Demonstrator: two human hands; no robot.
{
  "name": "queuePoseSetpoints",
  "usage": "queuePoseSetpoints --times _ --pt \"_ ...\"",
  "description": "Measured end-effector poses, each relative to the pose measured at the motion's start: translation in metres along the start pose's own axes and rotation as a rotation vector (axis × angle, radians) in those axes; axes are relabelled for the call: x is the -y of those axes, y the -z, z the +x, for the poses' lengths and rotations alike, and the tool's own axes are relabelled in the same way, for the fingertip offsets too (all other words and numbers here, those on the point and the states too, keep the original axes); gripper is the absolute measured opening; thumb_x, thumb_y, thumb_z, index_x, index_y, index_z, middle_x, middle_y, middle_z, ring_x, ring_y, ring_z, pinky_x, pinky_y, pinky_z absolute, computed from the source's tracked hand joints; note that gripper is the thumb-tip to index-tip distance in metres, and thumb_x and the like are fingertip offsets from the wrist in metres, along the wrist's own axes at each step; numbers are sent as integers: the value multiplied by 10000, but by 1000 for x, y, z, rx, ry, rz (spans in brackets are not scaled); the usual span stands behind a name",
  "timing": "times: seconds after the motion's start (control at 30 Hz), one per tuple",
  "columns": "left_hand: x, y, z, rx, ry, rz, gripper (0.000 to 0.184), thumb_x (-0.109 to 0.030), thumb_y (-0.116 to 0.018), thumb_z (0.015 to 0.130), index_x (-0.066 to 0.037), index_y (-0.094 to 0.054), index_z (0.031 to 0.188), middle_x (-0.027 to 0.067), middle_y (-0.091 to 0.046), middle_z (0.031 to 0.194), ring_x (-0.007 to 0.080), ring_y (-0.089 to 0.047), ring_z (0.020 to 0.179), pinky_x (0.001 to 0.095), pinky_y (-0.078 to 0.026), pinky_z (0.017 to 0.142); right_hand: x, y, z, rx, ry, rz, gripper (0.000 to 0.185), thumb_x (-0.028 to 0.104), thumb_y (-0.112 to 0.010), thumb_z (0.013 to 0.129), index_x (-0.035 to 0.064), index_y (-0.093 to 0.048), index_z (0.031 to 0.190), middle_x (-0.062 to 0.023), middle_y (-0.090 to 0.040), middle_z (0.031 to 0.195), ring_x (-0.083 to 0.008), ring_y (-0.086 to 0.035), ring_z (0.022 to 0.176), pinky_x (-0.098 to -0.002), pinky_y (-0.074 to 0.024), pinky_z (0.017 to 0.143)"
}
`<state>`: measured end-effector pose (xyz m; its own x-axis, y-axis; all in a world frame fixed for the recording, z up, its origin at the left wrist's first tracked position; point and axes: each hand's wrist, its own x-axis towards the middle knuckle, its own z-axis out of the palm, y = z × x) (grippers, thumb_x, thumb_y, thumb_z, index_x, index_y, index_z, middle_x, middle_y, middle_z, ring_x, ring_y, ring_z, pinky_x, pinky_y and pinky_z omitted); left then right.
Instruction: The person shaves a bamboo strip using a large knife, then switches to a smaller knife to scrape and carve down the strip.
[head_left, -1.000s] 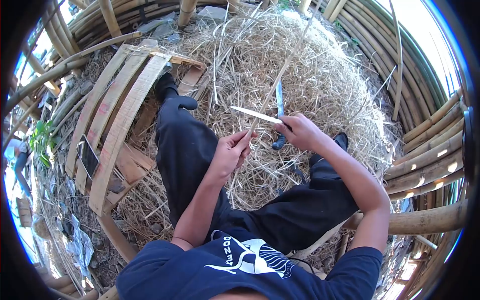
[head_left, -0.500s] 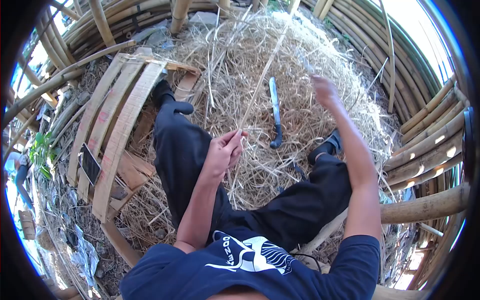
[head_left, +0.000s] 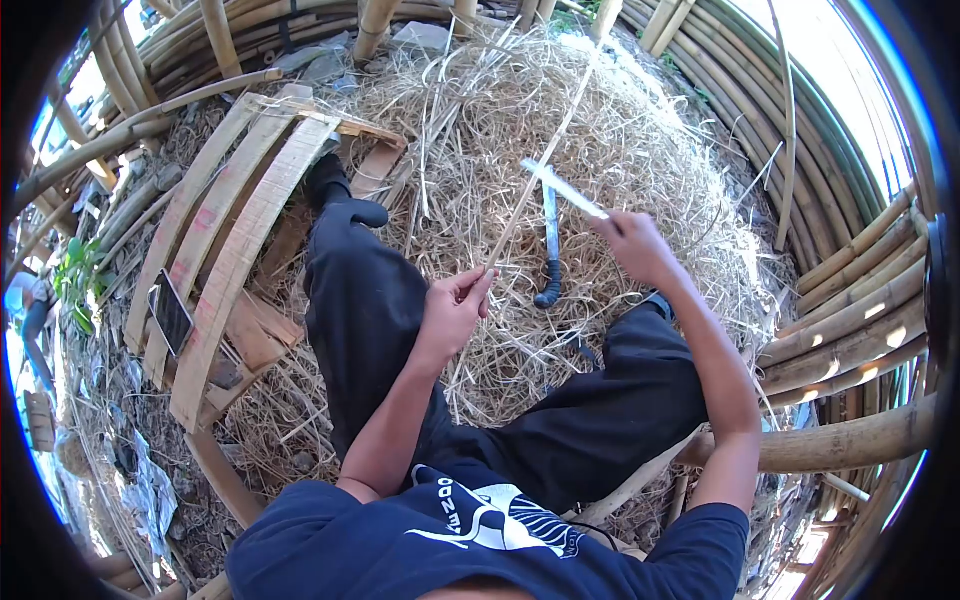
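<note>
My left hand point(head_left: 456, 308) is closed round the lower part of a long, thin bamboo strip point(head_left: 540, 165), which slants up and away to the right. In my right hand point(head_left: 638, 247) is a knife point(head_left: 567, 190), its pale blade pointing up and left, with the tip by the strip. Whether the blade touches the strip cannot be made out. Between my legs a second, longer knife point(head_left: 552, 232) with a dark handle lies on the shavings, its upper end behind the held blade.
Bamboo shavings point(head_left: 620, 130) cover the ground. A slatted wooden pallet point(head_left: 255, 235) with a phone point(head_left: 172, 312) on it stands at the left. Bamboo poles point(head_left: 850, 345) line the right side. Part of another person point(head_left: 35, 310) shows at the far left edge.
My right hand with its knife swung out along the strip, up and right, and has now come back down towards me. My left hand stays on the strip.
</note>
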<state>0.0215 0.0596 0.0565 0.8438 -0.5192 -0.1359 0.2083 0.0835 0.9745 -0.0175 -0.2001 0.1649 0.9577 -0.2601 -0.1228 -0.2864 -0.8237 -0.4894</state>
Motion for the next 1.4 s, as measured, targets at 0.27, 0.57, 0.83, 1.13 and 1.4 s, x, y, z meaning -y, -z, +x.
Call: queuePoseSetpoints --times 0.27,0.57,0.83,1.13,1.4 --pt "0 -10 -3 -110 -49 206 193 -162 -582 947 -29 -700 1020 -45 -507 571 9 -383 497 204 -284 452 41 -48 -7 250 294 -165 414 366 -509 942 -10 -613 804 -234 -563 640 -418 -564 638 -492 -433 609" --pt "10 -10 3 -169 -162 385 174 -112 -590 915 4 -680 1009 73 -555 549 91 -481 468 285 -374 456 15 -56 13 146 363 -399 413 460 -553 892 82 -663 771 -175 -563 577 -382 -574 592 -472 -438 562" --pt "26 -4 11 -222 -198 383 186 -131 -594 918 -4 -675 1027 57 -544 565 68 -462 499 266 -379 475 5 -46 33 89 408 -513 408 493 -552 877 109 -679 818 -168 -585 603 -375 -581 600 -470 -448 578" --pt "12 -9 1 -130 -214 260 230 -121 -594 924 -8 -658 1114 -12 -533 578 39 -447 502 243 -366 450 -35 14 42 -112 -84 -583 525 559 -476 909 81 -657 785 -154 -650 748 -337 -626 713 -449 -476 687" --pt "10 -10 1 -87 -99 184 216 -117 -594 921 -16 -667 1098 -13 -531 567 36 -443 498 237 -365 460 -39 20 51 -114 -50 -539 493 491 -507 908 34 -638 780 -210 -626 739 -407 -600 752 -487 -455 689"
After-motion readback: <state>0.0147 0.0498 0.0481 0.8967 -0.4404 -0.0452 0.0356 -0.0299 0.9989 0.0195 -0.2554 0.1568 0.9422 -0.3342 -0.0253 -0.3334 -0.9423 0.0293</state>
